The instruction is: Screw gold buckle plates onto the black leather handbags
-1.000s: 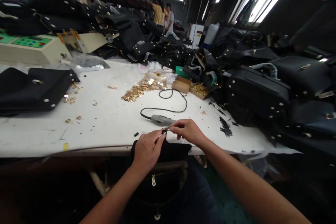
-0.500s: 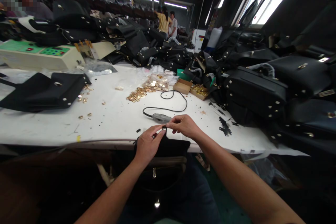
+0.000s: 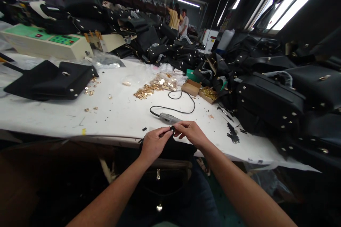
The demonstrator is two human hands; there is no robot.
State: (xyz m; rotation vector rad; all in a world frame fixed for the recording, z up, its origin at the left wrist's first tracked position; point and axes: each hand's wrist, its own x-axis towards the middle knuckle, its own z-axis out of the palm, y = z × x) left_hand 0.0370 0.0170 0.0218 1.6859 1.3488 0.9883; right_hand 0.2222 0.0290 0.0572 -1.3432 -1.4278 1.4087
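Note:
At the table's front edge, my left hand and my right hand meet, fingertips pinched on a small dark piece between them. The piece is partly covered by fingers and its details are too small to tell. Below the hands a black bag rests against the table edge, with a zipper pull lower on its front. Just beyond my fingers lies a grey handheld tool with a black cord. A small black rectangle is on the table left of the hands.
Gold metal parts lie heaped mid-table beside an open cardboard box and a box of gold pieces. Black bags pile up at right. A black bag and a green-topped machine stand left. Two people stand far back.
The camera view has shifted, so the scene sits further right. The hands are still together; the fingers have shifted on the small dark piece, covering more of it.

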